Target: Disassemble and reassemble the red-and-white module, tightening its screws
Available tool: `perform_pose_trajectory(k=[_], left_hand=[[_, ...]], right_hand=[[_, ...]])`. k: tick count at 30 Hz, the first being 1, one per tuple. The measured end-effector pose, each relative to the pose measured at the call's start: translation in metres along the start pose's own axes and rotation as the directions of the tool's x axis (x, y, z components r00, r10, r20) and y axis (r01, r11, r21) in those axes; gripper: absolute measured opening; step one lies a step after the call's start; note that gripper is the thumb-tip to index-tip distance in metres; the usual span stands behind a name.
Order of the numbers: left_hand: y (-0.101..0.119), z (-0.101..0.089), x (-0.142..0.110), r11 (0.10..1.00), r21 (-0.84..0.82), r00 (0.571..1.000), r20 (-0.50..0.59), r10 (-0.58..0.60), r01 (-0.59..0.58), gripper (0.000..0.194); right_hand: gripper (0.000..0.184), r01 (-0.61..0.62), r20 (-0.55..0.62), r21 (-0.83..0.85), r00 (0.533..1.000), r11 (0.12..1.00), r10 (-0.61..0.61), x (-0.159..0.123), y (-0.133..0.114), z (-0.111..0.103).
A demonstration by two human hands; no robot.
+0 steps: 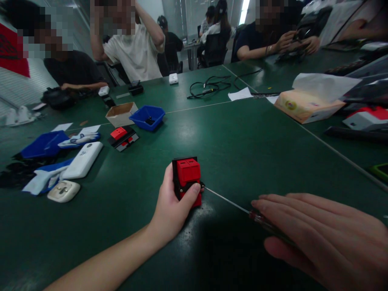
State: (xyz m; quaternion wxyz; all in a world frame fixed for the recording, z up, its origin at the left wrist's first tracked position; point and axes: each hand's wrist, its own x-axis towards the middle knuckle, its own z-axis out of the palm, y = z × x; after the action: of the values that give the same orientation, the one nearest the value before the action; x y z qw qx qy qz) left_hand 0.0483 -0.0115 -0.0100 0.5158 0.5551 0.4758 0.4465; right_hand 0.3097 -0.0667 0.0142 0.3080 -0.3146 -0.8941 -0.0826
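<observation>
My left hand (171, 210) is wrapped round a red and black plastic block (188, 171), its thumb pressed over the front. Two slots show in the block's red top. My right hand (321, 230) lies over the handle of a screwdriver (227, 200), fingers long and together, the thumb beneath. The screwdriver's thin shaft runs left, and its tip meets the block's right side beside my left thumb. Most of the handle is hidden under my palm. Farther left on the table lies a similar red and black part (123, 137).
A blue bin (148, 117) with small dark pieces stands by a cardboard box (121, 114). A white phone (83, 161), gloves (80, 139) and an earbud case (63, 191) lie left. Back right are a cable (209, 89) and tissue pack (309, 106). Several people sit around the green table (242, 141).
</observation>
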Motion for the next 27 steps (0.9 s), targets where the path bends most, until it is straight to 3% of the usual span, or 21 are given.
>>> perform_pose_trajectory(k=[5,11,14,20,27], left_hand=[[0.001,0.001,0.000,0.999,-0.025,1.000,-0.005,-0.019,0.019,0.055],[0.001,0.001,0.001,0.997,-0.069,0.999,0.006,-0.041,0.041,0.054],[0.002,0.001,0.001,0.996,-0.080,0.999,0.015,-0.048,0.049,0.053],[0.001,-0.001,-0.001,1.000,-0.015,1.000,0.026,-0.002,0.003,0.054],[0.000,0.000,0.000,0.998,-0.056,1.000,0.026,-0.009,0.010,0.054]], right_hand=[[0.017,0.081,-0.022,0.011,0.996,0.997,-0.081,0.010,-0.004,0.000],[0.025,0.141,0.005,-0.014,0.990,0.990,-0.141,0.013,-0.009,0.002],[0.019,0.078,-0.004,-0.012,0.997,0.997,-0.078,0.005,-0.005,0.004],[0.023,-0.089,0.090,0.097,0.993,0.991,0.080,-0.005,0.005,-0.001],[0.021,0.090,-0.028,-0.006,0.996,0.996,-0.090,0.013,-0.012,0.003]])
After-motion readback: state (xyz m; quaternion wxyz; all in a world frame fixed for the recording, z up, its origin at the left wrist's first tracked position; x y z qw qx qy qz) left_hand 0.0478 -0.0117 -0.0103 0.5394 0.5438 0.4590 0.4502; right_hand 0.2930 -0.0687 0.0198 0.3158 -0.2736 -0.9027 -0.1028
